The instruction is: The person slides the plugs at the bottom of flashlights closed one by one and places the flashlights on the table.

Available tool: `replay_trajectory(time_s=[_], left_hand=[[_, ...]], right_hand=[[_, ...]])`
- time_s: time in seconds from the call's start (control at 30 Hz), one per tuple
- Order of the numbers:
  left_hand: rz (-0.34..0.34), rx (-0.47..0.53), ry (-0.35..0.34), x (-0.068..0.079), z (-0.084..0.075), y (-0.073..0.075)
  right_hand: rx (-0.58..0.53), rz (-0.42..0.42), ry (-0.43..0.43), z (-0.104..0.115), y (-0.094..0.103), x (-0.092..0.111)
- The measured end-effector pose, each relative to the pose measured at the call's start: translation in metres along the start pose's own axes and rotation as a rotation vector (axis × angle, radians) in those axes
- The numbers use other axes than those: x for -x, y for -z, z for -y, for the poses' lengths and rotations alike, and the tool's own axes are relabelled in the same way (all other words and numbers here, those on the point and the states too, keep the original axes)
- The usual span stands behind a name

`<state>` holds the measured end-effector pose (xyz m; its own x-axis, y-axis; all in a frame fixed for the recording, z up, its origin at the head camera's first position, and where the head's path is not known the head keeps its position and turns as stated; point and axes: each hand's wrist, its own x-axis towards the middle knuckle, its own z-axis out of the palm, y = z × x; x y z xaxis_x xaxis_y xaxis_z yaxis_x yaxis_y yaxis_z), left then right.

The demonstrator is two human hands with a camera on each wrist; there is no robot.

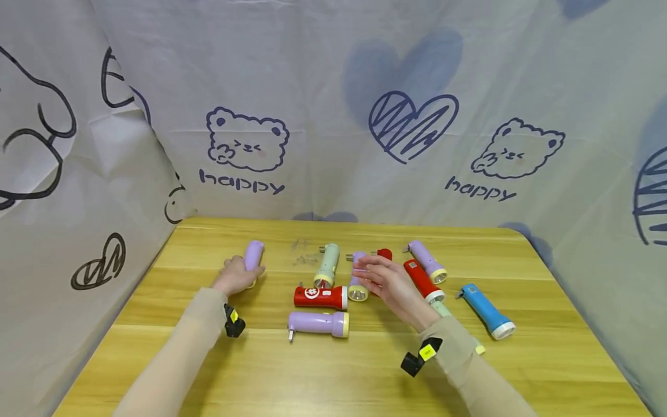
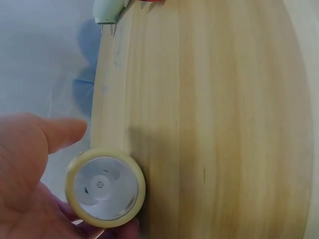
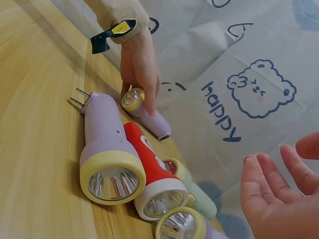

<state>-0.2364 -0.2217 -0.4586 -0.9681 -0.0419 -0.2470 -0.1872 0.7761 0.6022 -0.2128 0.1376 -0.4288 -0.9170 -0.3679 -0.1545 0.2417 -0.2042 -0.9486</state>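
My left hand (image 1: 234, 277) holds a purple flashlight (image 1: 253, 255) at the left of the table, thumb on one side and fingers on the other. In the left wrist view its round lens with a cream rim (image 2: 141, 186) faces the camera. The right wrist view shows the same flashlight (image 3: 155, 123) slanting from the fingers, its tail near the wood. My right hand (image 1: 396, 286) hovers with loosely bent fingers and nothing in them. Below it lie a purple flashlight (image 1: 358, 293) and a red one (image 1: 384, 253), both partly hidden by the hand.
Mid-table lie a pale green flashlight (image 1: 328, 260), a red one (image 1: 307, 297) and a purple one (image 1: 312, 322) with its plug prongs out. Farther right are purple (image 1: 423, 256), red (image 1: 418, 277) and blue (image 1: 482, 304) flashlights. A printed cloth (image 1: 323, 69) hangs behind the table.
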Motion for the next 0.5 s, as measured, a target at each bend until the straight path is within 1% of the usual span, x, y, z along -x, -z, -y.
replay_trajectory(time_s=[0.13, 0.3, 0.5], left_hand=[[0.009, 0.007, -0.013, 0.0008, -0.0026, -0.0002], [-0.009, -0.024, -0.036, 0.0021, -0.0043, 0.0008], [-0.031, -0.048, -0.074, 0.0029, -0.0034, 0.0011]], right_hand=[[-0.001, -0.003, -0.005, -0.0003, 0.001, 0.0003], [0.011, 0.023, 0.001, -0.002, 0.001, -0.0009], [-0.001, 0.011, -0.003, -0.0011, -0.0014, -0.002]])
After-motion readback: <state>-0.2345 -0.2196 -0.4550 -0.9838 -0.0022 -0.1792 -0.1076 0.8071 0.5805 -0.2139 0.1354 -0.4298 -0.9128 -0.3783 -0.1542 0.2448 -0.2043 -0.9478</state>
